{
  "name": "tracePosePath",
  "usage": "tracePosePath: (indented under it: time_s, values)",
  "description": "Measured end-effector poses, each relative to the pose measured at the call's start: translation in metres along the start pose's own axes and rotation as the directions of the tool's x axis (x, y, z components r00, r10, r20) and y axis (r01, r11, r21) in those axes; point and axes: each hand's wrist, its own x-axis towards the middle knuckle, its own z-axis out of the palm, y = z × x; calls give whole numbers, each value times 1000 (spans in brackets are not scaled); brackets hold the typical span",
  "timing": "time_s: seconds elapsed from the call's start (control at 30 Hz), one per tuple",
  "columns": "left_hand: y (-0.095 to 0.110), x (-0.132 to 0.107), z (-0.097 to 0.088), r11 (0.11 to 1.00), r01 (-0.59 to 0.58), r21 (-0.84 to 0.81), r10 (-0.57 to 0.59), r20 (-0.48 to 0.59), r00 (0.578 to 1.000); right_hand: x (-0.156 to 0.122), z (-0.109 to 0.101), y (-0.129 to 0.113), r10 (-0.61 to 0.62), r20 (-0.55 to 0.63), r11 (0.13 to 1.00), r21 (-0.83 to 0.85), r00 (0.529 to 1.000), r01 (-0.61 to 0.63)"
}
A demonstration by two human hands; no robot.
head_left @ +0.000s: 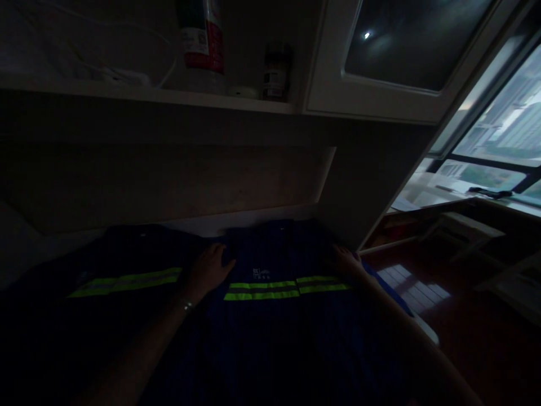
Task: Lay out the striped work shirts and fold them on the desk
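A dark blue work shirt (270,316) with bright yellow-green reflective stripes lies spread out on a flat surface in front of me. My left hand (209,268) rests flat on it near the shoulder, fingers stretched out, between the sleeve stripe and the chest stripe. My right hand (346,259) lies on the shirt's right shoulder by the far edge, fingers extended as far as the dim light shows. Neither hand holds anything. A thin bracelet sits on my left wrist.
The room is very dark. A shelf (147,93) above carries a red and white can (203,39), a small dark jar (276,70) and cables. A cabinet door (380,84) hangs at upper right. A bright window (499,141) and a wooden floor (465,316) lie to the right.
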Motion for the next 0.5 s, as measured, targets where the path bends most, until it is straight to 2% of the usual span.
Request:
tracePosePath:
  time_s: [0.1,0.2,0.27,0.37,0.5]
  values:
    - [-10,25,17,991,65,119,-84,158,984,7,5,-8,44,132,999,7,990,-45]
    - [-19,30,21,985,65,162,-101,222,970,7,-3,2,3,180,999,43,984,-11]
    - [-17,29,18,983,35,178,-73,208,975,5,-12,9,-48,185,995,92,982,31]
    - [-5,22,5,986,-4,169,-17,122,992,-5,-24,19,-129,186,980,175,974,96]
    - [8,-6,-27,998,-42,44,41,25,999,-32,-32,30,-197,219,945,301,956,126]
